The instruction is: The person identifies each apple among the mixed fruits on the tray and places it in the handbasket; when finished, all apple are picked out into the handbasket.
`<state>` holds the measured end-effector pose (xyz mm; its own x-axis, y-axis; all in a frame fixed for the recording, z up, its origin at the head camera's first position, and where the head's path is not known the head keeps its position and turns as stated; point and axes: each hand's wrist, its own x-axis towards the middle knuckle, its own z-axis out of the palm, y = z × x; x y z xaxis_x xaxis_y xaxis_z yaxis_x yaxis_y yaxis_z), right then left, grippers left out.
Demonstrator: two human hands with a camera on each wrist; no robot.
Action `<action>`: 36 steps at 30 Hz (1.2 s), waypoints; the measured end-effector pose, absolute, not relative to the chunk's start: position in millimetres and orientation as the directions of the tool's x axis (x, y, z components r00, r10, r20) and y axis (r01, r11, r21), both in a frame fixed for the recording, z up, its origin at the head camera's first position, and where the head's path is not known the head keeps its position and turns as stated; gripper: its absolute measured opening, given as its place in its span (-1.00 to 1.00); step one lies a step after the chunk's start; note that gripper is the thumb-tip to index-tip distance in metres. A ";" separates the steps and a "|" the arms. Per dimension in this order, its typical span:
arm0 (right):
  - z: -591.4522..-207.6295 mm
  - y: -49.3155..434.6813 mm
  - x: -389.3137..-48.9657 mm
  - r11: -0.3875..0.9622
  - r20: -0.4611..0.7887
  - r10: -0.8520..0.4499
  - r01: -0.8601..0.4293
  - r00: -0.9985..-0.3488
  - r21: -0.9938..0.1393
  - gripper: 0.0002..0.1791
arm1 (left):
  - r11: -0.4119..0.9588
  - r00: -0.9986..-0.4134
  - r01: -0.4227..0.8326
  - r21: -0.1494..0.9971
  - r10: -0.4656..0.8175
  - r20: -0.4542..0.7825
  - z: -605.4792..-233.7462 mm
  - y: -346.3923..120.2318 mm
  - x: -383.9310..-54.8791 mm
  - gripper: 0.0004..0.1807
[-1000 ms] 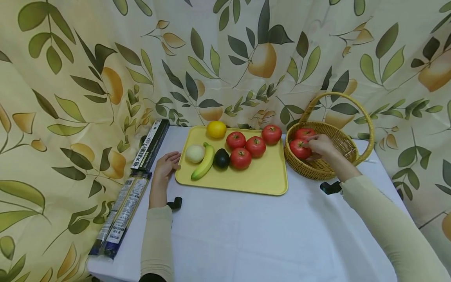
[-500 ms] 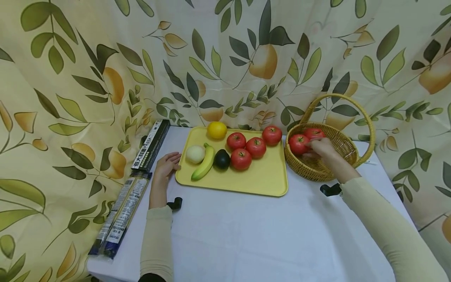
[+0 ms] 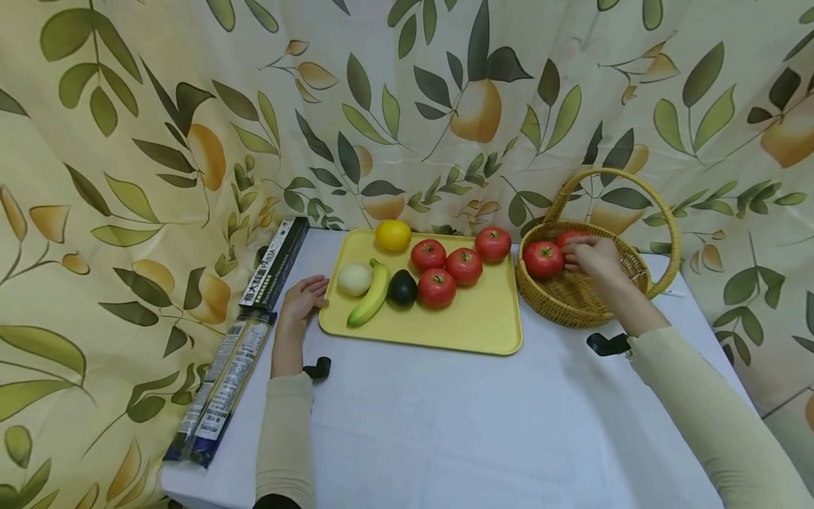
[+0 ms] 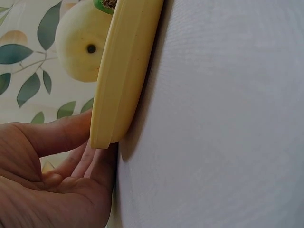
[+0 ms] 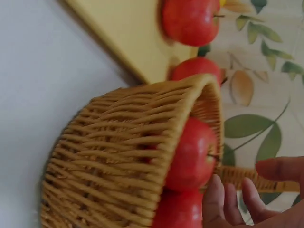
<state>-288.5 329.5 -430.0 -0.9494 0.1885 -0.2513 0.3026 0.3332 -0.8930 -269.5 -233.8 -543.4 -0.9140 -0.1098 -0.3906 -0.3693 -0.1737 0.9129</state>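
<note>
From the head camera, the left hand [image 3: 302, 304] rests against the left edge of a yellow rectangular tray [image 3: 470, 318] on a white-covered table [image 3: 445, 424], its fingers extended and touching the rim. On the tray are 4 glossy red apples [image 3: 437, 288], a yellow lemon [image 3: 393, 235], a pale round fruit [image 3: 354, 279], a yellow-green banana [image 3: 369, 297] and a dark avocado [image 3: 403, 288]. The right hand [image 3: 594, 258] is over a tan wicker basket [image 3: 553, 302] just beside the tray, its fingers loosely bent; 2 round red apples inside the basket [image 3: 543, 259] sit side by side, 1 partly behind that hand.

From the left wrist, the thumb touches the tray's rim, the other fingers relaxed alongside.

From the right wrist, thumb and fingers are spread apart, released, near the basket's apples; whether a fingertip touches 1, I cannot tell.
</note>
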 end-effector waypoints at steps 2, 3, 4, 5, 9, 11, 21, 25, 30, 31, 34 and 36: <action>-425.5 326.7 -286.9 0.333 -0.243 0.170 0.288 -0.955 -0.898 -0.49 | -0.178 -0.917 -0.361 0.915 -0.113 -0.383 -543.7 -234.0 -269.4 -0.15; -423.5 324.4 -285.9 0.334 -0.239 0.160 0.281 -0.958 -0.900 -0.48 | -0.180 -0.918 -0.357 0.917 -0.116 -0.380 -543.9 -234.2 -269.6 -0.15; -421.7 321.8 -284.6 0.335 -0.238 0.153 0.277 -0.959 -0.901 -0.48 | -0.181 -0.918 -0.354 0.917 -0.119 -0.378 -544.2 -234.4 -269.6 -0.15; -420.0 318.7 -283.1 0.340 -0.235 0.144 0.271 -0.961 -0.901 -0.47 | -0.179 -0.918 -0.354 0.918 -0.120 -0.378 -544.5 -234.5 -269.8 -0.15; -414.6 304.6 -277.1 0.365 -0.224 0.110 0.249 -0.968 -0.897 -0.44 | -0.169 -0.912 -0.367 0.915 -0.127 -0.389 -546.3 -234.8 -269.9 -0.14; -411.9 296.7 -274.7 0.363 -0.221 0.081 0.235 -0.972 -0.902 -0.44 | -0.168 -0.910 -0.371 0.913 -0.130 -0.394 -547.0 -234.8 -269.7 -0.14; -400.5 267.0 -265.3 0.387 -0.195 0.000 0.180 -0.981 -0.904 -0.43 | -0.182 -0.911 -0.366 0.912 -0.129 -0.392 -545.2 -231.2 -268.0 -0.16; -400.5 259.2 -264.4 0.354 -0.204 -0.046 0.175 -0.978 -0.919 -0.45 | -0.183 -0.910 -0.366 0.912 -0.133 -0.392 -544.6 -231.9 -268.6 -0.16; -401.0 247.9 -263.6 0.362 -0.225 -0.093 0.178 -0.970 -0.915 -0.45 | -0.171 -0.909 -0.369 0.913 -0.136 -0.393 -544.5 -232.3 -270.2 -0.16; -401.2 245.2 -263.4 0.362 -0.228 -0.101 0.177 -0.968 -0.915 -0.46 | -0.164 -0.909 -0.371 0.914 -0.138 -0.393 -544.6 -232.3 -270.5 -0.16; -402.6 238.4 -263.2 0.358 -0.235 -0.122 0.178 -0.964 -0.917 -0.47 | -0.153 -0.908 -0.374 0.915 -0.142 -0.395 -544.9 -232.2 -271.0 -0.17; -403.8 234.4 -263.3 0.351 -0.239 -0.132 0.180 -0.962 -0.919 -0.47 | -0.150 -0.905 -0.379 0.913 -0.143 -0.400 -545.2 -232.5 -271.1 -0.17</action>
